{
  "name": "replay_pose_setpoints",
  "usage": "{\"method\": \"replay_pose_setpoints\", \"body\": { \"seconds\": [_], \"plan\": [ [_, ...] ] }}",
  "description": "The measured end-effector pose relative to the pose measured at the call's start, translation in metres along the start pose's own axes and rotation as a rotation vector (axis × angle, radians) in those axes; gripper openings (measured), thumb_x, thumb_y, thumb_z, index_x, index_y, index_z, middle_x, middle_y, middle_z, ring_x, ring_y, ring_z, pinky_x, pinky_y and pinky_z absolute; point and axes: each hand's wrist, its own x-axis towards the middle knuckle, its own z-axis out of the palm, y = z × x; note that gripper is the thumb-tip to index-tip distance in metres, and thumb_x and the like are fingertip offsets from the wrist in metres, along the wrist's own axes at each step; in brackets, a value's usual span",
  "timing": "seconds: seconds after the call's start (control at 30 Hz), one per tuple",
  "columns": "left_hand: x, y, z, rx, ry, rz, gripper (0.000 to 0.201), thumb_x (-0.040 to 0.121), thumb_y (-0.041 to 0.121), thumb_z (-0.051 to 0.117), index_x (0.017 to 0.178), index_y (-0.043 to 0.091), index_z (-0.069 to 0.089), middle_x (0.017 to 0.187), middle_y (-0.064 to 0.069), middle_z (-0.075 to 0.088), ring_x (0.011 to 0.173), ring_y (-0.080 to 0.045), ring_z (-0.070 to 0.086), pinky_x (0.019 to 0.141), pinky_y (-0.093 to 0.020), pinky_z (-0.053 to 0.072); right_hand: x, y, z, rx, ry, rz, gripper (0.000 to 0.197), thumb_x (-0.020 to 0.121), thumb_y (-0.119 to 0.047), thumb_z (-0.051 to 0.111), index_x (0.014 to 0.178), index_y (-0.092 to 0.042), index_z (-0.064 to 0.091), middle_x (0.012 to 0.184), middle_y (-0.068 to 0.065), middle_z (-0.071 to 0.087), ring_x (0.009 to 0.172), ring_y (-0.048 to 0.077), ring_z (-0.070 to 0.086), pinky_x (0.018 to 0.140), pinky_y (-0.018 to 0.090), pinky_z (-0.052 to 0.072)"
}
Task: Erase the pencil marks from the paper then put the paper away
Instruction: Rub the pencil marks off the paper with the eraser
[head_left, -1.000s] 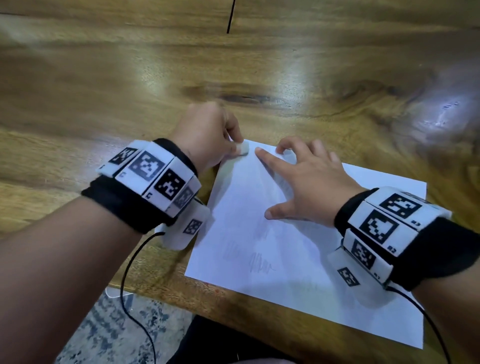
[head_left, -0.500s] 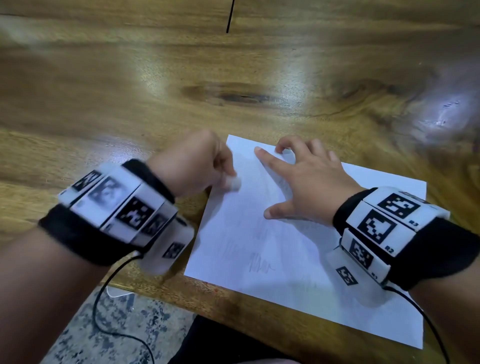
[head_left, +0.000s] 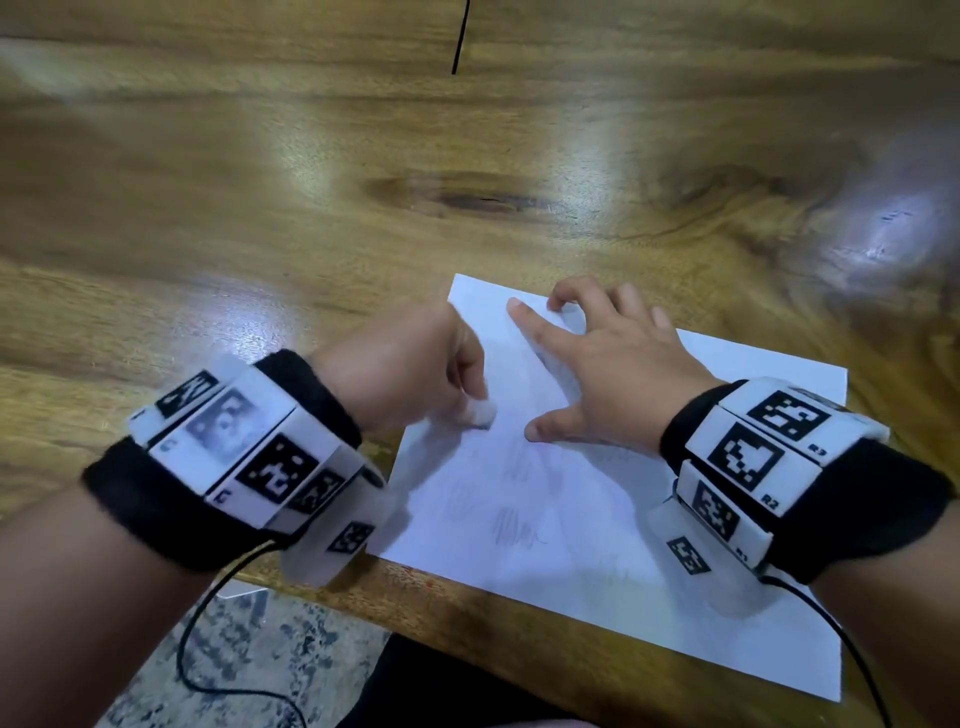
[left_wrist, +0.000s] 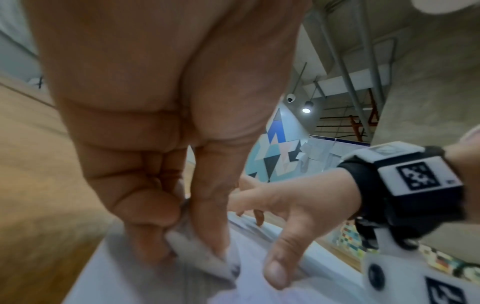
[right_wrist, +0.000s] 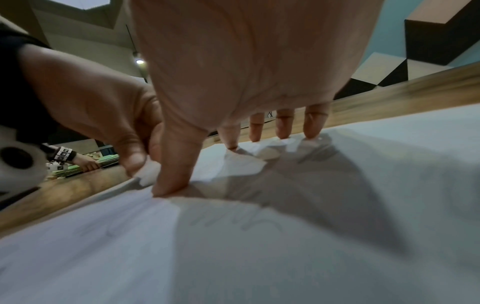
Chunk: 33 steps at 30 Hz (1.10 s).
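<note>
A white sheet of paper lies on the wooden table near its front edge, with faint pencil scribbles on its lower left part. My left hand pinches a small white eraser and holds its tip against the paper's left side; the eraser shows between thumb and fingers in the left wrist view. My right hand is spread flat on the paper's upper part, fingertips and thumb pressing it down. The scribbles also show in the right wrist view.
The table's front edge runs just below the paper, with patterned carpet beneath it. A black cable lies at the table's far edge. Another person's hand works at stacked sheets in the far background.
My left hand has moved with the eraser from the paper's top left corner down along the left side, toward me. The right hand and the paper have stayed in place.
</note>
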Motion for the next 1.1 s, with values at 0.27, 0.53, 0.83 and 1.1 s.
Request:
{"method": "replay_pose_setpoints", "body": {
  "seconds": [0.27, 0.53, 0.83, 1.1],
  "plan": [
    [0.028, 0.01, -0.015, -0.082, 0.319, -0.031, 0.011, 0.068, 0.02, 0.076, 0.072, 0.012, 0.07, 0.053, 0.006, 0.052, 0.05, -0.007, 0.044, 0.048, -0.018, 0.033, 0.0, -0.001, 0.0, -0.005, 0.002, 0.002, 0.102, 0.069, -0.069, 0.06, 0.146, -0.043, -0.001, 0.14, -0.006, 0.01, 0.122, 0.022, 0.017, 0.099, 0.036, 0.023],
    [0.015, 0.005, -0.012, -0.054, 0.21, -0.019, 0.015, 0.066, 0.026, 0.078, 0.072, 0.014, 0.07, 0.06, 0.003, 0.062, 0.057, -0.011, 0.054, 0.048, -0.012, 0.038, 0.0, -0.001, 0.001, -0.012, 0.006, -0.001, 0.102, 0.069, -0.069, 0.06, 0.146, -0.042, -0.001, 0.141, -0.005, 0.01, 0.123, 0.024, 0.018, 0.1, 0.037, 0.023],
    [-0.008, -0.011, 0.001, -0.022, 0.072, 0.006, 0.014, 0.064, 0.031, 0.078, 0.065, 0.019, 0.07, 0.066, 0.002, 0.07, 0.057, -0.007, 0.055, 0.05, -0.012, 0.038, -0.001, 0.0, 0.001, 0.001, 0.011, -0.001, 0.101, 0.069, -0.068, 0.061, 0.146, -0.042, 0.001, 0.14, -0.005, 0.011, 0.124, 0.023, 0.017, 0.1, 0.037, 0.022],
    [0.005, -0.014, -0.007, -0.006, 0.186, 0.025, 0.017, 0.066, 0.031, 0.078, 0.06, 0.021, 0.065, 0.067, 0.0, 0.068, 0.058, -0.011, 0.054, 0.05, -0.005, 0.034, -0.001, 0.0, 0.001, -0.007, 0.012, -0.001, 0.1, 0.07, -0.067, 0.06, 0.146, -0.042, 0.0, 0.14, -0.005, 0.011, 0.124, 0.023, 0.017, 0.101, 0.037, 0.023]
  ]
}}
